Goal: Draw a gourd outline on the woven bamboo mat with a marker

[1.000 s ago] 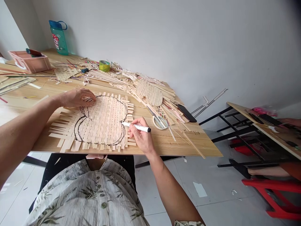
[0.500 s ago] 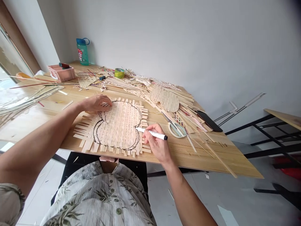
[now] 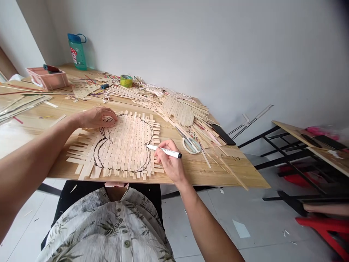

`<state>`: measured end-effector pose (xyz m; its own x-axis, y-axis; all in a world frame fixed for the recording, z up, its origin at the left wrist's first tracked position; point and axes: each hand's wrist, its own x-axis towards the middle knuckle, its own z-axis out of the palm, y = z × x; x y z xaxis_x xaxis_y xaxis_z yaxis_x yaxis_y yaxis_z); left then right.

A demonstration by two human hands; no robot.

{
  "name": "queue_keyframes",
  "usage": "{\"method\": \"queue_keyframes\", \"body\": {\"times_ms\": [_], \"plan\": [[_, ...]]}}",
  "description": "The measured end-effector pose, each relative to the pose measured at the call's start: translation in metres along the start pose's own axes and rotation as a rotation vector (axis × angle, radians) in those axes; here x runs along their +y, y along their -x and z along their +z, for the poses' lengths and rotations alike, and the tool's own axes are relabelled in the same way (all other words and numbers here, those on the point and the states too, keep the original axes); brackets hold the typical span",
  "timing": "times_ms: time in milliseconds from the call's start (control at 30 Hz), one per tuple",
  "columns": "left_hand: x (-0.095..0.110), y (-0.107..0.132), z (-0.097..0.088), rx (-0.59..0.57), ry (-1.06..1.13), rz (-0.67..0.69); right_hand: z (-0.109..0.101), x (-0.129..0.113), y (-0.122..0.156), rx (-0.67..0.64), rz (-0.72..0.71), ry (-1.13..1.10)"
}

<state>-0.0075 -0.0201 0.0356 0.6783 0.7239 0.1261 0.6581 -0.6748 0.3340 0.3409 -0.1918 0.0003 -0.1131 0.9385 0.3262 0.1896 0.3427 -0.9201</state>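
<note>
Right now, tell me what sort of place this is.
Most likely a handicraft workshop: a woven mat of thin wood strips with a drawn black outline lies on a wooden table, beside piles of loose strips and scissors.

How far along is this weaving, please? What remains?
The woven mat looks finished and the black outline mostly drawn. In hand: the right hand holds a marker at the outline; the left hand presses the mat. Remaining: strip ends still stick past the outline.

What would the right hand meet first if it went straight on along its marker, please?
The woven strip mat, at its black outline: the white marker in the right hand has its tip right there, though contact is unclear.
</note>
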Motion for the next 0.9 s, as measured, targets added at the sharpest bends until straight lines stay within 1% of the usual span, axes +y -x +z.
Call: {"method": "queue_keyframes", "body": {"times_ms": [233,600,900], "plan": [[-0.002,0.000,0.000,-0.011,-0.008,-0.012,0.000,0.002,-0.002,-0.011,-0.006,0.014],[0.010,-0.001,-0.003,-0.010,-0.020,-0.043,0.000,0.004,-0.002,-0.020,-0.006,0.022],[0.009,-0.002,-0.003,-0.003,-0.026,-0.060,-0.001,0.003,-0.002,-0.025,0.004,0.013]]}}
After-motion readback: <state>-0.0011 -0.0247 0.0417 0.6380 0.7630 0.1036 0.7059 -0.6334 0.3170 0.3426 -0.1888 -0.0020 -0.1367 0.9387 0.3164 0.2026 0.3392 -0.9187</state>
